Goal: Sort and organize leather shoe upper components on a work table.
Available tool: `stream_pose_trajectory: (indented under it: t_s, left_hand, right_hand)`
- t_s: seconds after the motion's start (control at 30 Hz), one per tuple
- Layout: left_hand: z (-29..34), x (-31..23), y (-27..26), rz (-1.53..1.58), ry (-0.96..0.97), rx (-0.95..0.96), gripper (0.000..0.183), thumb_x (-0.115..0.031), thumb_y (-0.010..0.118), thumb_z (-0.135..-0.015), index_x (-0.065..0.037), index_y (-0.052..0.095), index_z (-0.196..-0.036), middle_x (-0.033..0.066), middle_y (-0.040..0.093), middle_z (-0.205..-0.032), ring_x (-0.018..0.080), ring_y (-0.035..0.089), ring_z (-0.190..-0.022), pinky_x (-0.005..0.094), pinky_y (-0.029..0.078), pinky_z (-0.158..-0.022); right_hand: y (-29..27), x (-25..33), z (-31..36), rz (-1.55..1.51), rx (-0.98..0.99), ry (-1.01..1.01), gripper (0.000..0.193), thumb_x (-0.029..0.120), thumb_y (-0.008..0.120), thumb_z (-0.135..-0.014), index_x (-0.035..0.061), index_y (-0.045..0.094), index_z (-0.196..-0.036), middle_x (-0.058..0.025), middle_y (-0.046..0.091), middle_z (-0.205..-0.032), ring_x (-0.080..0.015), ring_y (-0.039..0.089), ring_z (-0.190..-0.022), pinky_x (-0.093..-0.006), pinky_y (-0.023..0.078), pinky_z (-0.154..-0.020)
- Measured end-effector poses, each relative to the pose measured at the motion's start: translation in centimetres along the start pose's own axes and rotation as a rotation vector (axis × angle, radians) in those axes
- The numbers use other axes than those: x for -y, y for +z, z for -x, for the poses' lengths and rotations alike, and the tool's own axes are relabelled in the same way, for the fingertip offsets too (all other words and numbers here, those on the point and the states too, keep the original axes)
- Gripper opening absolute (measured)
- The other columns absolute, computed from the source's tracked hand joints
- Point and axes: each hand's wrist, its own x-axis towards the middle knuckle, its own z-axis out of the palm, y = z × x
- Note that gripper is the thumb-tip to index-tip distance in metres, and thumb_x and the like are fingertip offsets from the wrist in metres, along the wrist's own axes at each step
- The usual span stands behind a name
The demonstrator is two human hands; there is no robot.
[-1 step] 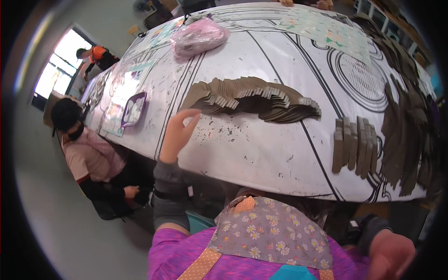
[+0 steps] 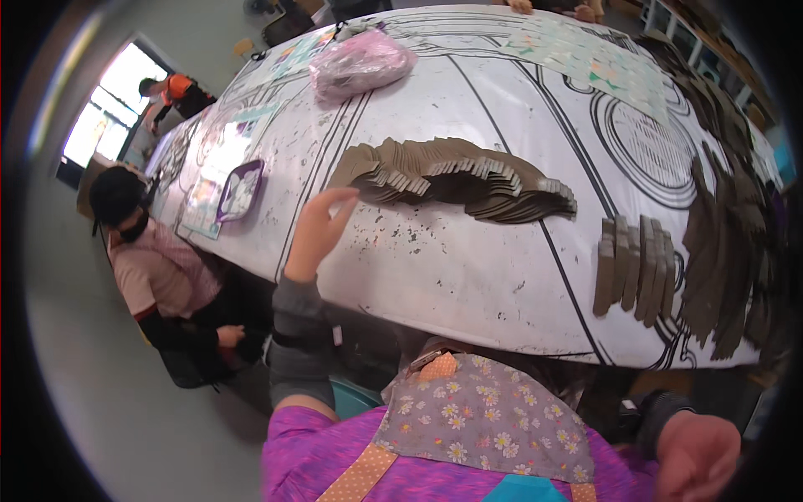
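My left hand [image 2: 319, 233] is raised over the near part of the white table [image 2: 401, 289], at the left end of a long row of overlapping olive-brown, cloth-like pieces with pale grey ends [image 2: 447, 163]. Its thumb and fingers curve with a gap between them, and nothing shows in it. The fingertips are close to the row's edge; whether they touch it I cannot tell. My right hand [image 2: 698, 456] hangs low at the right, off the table's near edge, its fingers blurred and mostly out of sight.
Brown bundles [image 2: 634, 268] stand at the right beside a larger heap [image 2: 728, 259]. A purple basket [image 2: 241, 191] with pale items sits left; a pink plastic bag [image 2: 361, 67] lies farther back. One person [image 2: 167, 268] sits at the left, another [image 2: 177, 94] stands behind.
My left hand has moved very slightly, staying by the row's left end. The whole view has shifted a little. Nothing has been picked up or let go.
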Motion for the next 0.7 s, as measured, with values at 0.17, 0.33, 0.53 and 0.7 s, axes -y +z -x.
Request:
stream_pose_trajectory:
  t_s: [0.17, 0.33, 0.53, 0.7]
  left_hand:
    - [-2.3, 4.1, 0.0, -0.264, 0.116, -0.04, 0.025, -0.013, 0.065, -0.085, 0.0, 0.065, -0.107, 0.0134, 0.066, -0.106, 0.0335, 0.061, -0.096, 0.0344, 0.047, -0.086]
    - [-4.4, 6.0, 1.3, -0.118, -0.167, 0.13, 0.031, -0.017, 0.068, -0.084, -0.002, 0.064, -0.112, 0.0129, 0.067, -0.097, 0.0253, 0.064, -0.087, 0.0322, 0.05, -0.079]
    - [-5.7, 11.5, 0.4, 0.11, -0.154, 0.195, 0.028, -0.019, 0.065, -0.088, -0.001, 0.067, -0.11, 0.009, 0.07, -0.089, 0.014, 0.063, -0.082, 0.0275, 0.048, -0.074]
    - [-5.6, 14.5, -1.4, 0.004, -0.154, -0.326, 0.03, -0.022, 0.061, -0.093, 0.004, 0.065, -0.108, 0.0077, 0.069, -0.091, 0.0122, 0.059, -0.082, 0.0276, 0.048, -0.075]
  right_hand:
    - [-2.1, 0.3, 4.7, 0.155, 0.29, 0.541, 0.026, 0.009, 0.056, -0.08, 0.0063, 0.056, -0.106, -0.0111, 0.06, -0.097, -0.0253, 0.052, -0.078, -0.0418, 0.039, -0.075]
    - [-0.2, 0.0, 7.4, 0.485, 0.535, 0.839, 0.021, -0.007, 0.054, -0.077, -0.0003, 0.065, -0.093, -0.0148, 0.065, -0.088, -0.03, 0.058, -0.073, -0.0396, 0.047, -0.07]
    - [2.2, 0.8, 9.7, 0.547, 0.504, 1.122, 0.028, -0.015, 0.056, -0.07, -0.0047, 0.065, -0.095, -0.0162, 0.064, -0.083, -0.0307, 0.058, -0.073, -0.0377, 0.046, -0.069]
    - [3.1, -0.8, 9.9, 0.6, 0.683, 1.15, 0.024, -0.011, 0.06, -0.072, -0.001, 0.066, -0.093, -0.0142, 0.064, -0.082, -0.0323, 0.06, -0.074, -0.0383, 0.046, -0.068]
